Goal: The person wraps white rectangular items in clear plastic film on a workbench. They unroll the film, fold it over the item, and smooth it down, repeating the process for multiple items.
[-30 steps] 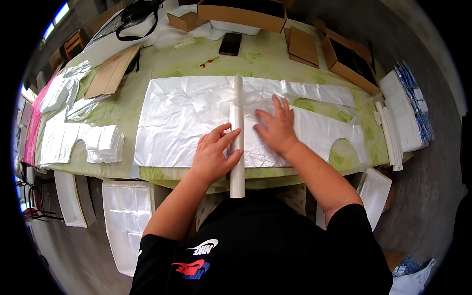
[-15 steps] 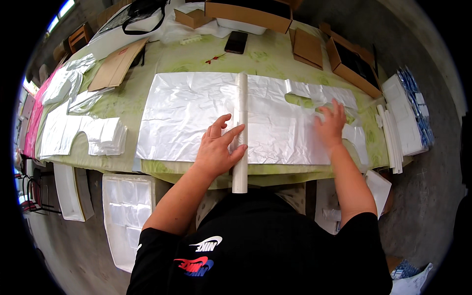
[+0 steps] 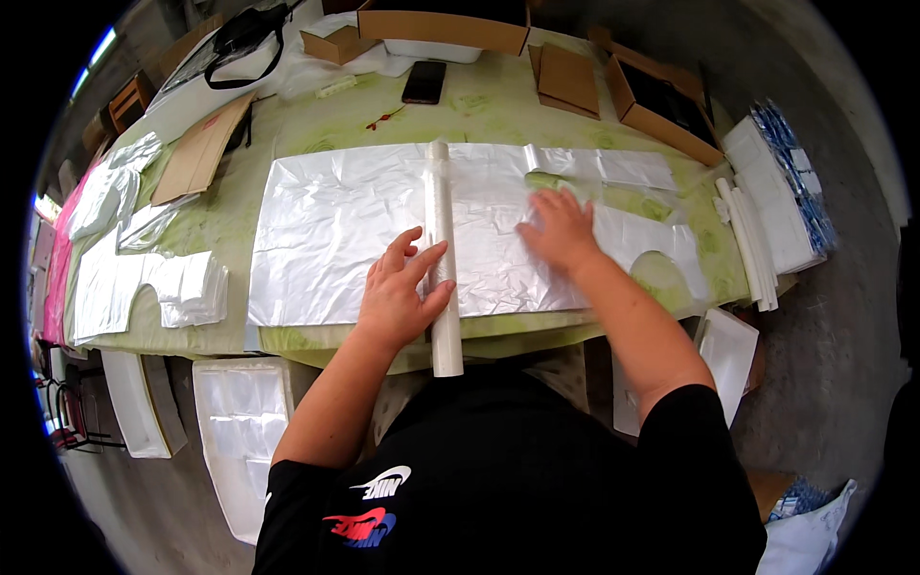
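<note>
Spread flat on the table in front of me is a shiny white plastic bag (image 3: 331, 230) with cut-out handles at its right end. Across its middle lies a pale tube (image 3: 440, 206), whose near end juts past the table edge. My left hand (image 3: 402, 292) rests on the bag and tube with its fingers apart, the fingertips and thumb against the tube's left side. Right of the tube, my right hand (image 3: 561, 230) is over the bag, fingers spread and slightly blurred. Whether it presses on the plastic I cannot tell.
A stack of folded white bags (image 3: 192, 287) lies at the left of the green patterned tablecloth (image 3: 335, 120). Behind are a phone (image 3: 424, 83) and an open cardboard box (image 3: 661, 110). More thin white tubes (image 3: 747, 244) lie along the right edge, beside packed blue-and-white bundles (image 3: 795, 182).
My right hand has moved left from the bag's handle end toward the tube. My left hand stays at the tube. The whole view has shifted slightly.
</note>
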The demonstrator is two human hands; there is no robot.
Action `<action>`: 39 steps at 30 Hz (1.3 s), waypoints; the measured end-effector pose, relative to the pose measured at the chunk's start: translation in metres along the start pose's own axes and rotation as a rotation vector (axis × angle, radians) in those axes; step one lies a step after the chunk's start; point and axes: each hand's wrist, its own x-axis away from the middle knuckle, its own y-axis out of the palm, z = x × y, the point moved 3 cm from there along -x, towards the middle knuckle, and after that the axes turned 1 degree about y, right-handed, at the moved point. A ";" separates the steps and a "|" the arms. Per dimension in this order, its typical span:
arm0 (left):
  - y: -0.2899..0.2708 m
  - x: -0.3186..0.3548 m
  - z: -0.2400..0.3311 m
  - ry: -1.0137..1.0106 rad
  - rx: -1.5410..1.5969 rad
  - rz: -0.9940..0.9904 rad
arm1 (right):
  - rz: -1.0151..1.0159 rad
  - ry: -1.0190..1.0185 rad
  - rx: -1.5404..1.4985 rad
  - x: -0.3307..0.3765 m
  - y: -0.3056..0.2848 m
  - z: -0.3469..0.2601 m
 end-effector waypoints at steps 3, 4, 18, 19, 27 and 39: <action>0.000 0.000 0.000 0.000 -0.017 -0.004 | 0.014 0.359 0.057 -0.015 -0.030 0.081; 0.001 -0.001 0.001 0.007 -0.011 -0.005 | 0.048 0.516 0.045 -0.015 -0.039 0.124; -0.003 0.002 0.001 0.024 -0.014 0.020 | 0.196 -0.165 -0.062 0.053 -0.031 0.047; -0.004 0.002 0.001 0.036 -0.013 0.025 | 0.117 -0.118 -0.151 0.048 -0.023 0.033; -0.003 -0.001 0.002 0.053 0.024 0.044 | 0.232 -0.265 -0.487 0.003 0.002 -0.039; -0.036 -0.006 -0.018 0.317 0.338 0.491 | 0.181 -0.668 -0.659 0.042 0.015 -0.171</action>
